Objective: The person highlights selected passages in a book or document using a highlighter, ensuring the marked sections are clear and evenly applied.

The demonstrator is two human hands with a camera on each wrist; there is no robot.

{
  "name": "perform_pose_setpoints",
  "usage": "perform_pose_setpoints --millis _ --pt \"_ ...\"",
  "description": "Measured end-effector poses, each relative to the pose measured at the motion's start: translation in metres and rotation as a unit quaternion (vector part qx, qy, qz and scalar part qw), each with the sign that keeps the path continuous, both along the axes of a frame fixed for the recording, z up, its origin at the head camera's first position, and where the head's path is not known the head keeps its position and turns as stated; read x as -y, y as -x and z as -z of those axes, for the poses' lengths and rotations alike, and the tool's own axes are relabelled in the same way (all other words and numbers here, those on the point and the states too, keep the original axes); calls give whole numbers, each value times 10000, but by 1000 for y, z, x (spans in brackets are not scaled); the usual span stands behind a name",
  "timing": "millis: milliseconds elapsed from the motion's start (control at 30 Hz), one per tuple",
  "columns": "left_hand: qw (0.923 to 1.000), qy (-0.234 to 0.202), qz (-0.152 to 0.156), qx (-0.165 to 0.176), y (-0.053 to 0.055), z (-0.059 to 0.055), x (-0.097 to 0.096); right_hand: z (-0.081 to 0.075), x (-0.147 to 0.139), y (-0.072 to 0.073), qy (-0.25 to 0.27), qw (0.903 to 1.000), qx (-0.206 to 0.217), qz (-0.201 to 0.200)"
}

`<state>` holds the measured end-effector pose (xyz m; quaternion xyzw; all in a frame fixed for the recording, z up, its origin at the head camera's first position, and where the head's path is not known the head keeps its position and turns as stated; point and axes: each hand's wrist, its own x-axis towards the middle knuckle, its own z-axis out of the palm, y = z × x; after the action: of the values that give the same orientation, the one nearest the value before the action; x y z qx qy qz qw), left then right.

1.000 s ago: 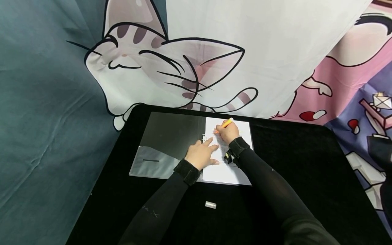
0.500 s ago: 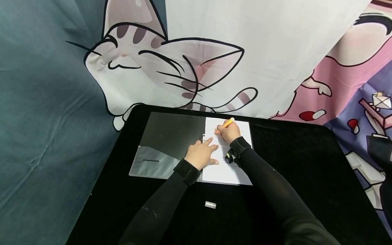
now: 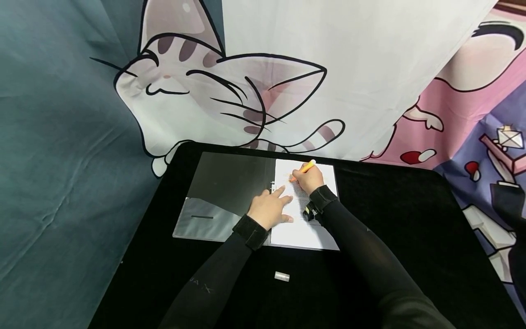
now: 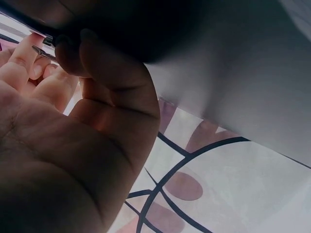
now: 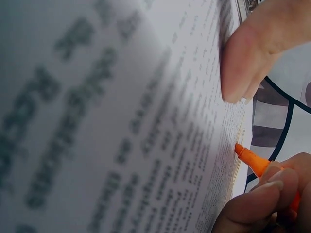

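In my right hand (image 3: 309, 179) I pinch an orange highlighter (image 3: 307, 166), tilted, its pale end up. The highlighter's orange tip (image 5: 239, 148) meets the upper part of a printed white sheet (image 3: 302, 235), where the right wrist view shows thin orange-yellow marks. My left hand (image 3: 267, 209) lies with fingers spread over the sheet's left edge, beside the metal clip (image 3: 273, 186) of an open grey folder (image 3: 234, 176). The left wrist view shows the palm (image 4: 43, 150) from below, dark and close.
A small whitish cylinder, possibly a cap (image 3: 281, 276), lies on the black-covered table (image 3: 394, 214) in front of the folder. The folder's left cover has a translucent pocket (image 3: 205, 224). Behind the table hangs a printed cat curtain (image 3: 255, 91).
My right hand with the highlighter has slid slightly to the right along the sheet. The left hand stays in place.
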<state>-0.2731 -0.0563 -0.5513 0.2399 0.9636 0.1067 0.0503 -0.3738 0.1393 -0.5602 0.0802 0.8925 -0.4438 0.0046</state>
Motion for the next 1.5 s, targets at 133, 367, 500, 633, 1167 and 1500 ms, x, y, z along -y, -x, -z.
perform_pose_setpoints --millis 133,367,500,633,1167,1500 --pt "10000 53 -32 23 -2 -4 0 -1 0 -1 -108 9999 7 28" --pt "9994 184 -10 287 -10 -23 2 -30 9 -24 21 10000 -59 -7" --pt "9993 161 -9 346 -10 -25 3 -42 13 -31 -37 9999 109 35" --pt "9993 121 12 345 -9 -25 4 -43 14 -31 -93 9998 175 83" --pt "9985 -59 5 538 -6 -24 6 -41 10 -28 -244 9994 205 111" --pt "9986 -68 14 528 -6 -23 4 -36 4 -25 -169 9996 192 132"
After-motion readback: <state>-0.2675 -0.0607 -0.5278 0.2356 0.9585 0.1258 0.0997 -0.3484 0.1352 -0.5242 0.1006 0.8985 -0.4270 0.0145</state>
